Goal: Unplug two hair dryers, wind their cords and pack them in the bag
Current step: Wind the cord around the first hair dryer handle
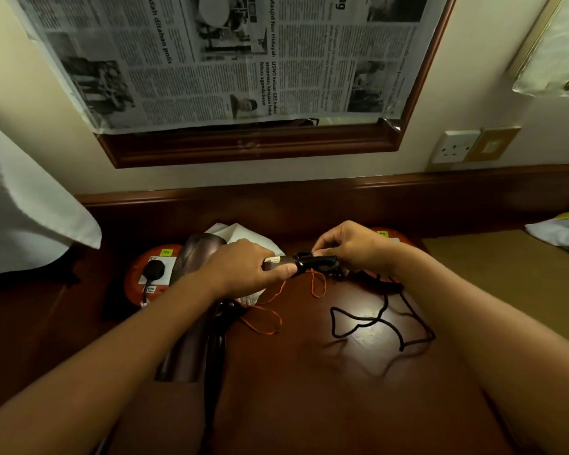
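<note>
Cord [380, 318] trails loose across the desk [309, 389] toward the right of the dark bundle [316, 262]; left hand [243, 267] grips the bundle, right hand [349, 247] pinches it, lying crosswise.

Dark polished wooden desk [309, 389]. Loose black cord [380, 318] near centre; thin orange string [266, 315] left of it; white bag [243, 238] farther left; plugged socket disc [155, 274] leftmost.

Plug [154, 270] left, cord [380, 318] right, on desk [309, 372].
</note>
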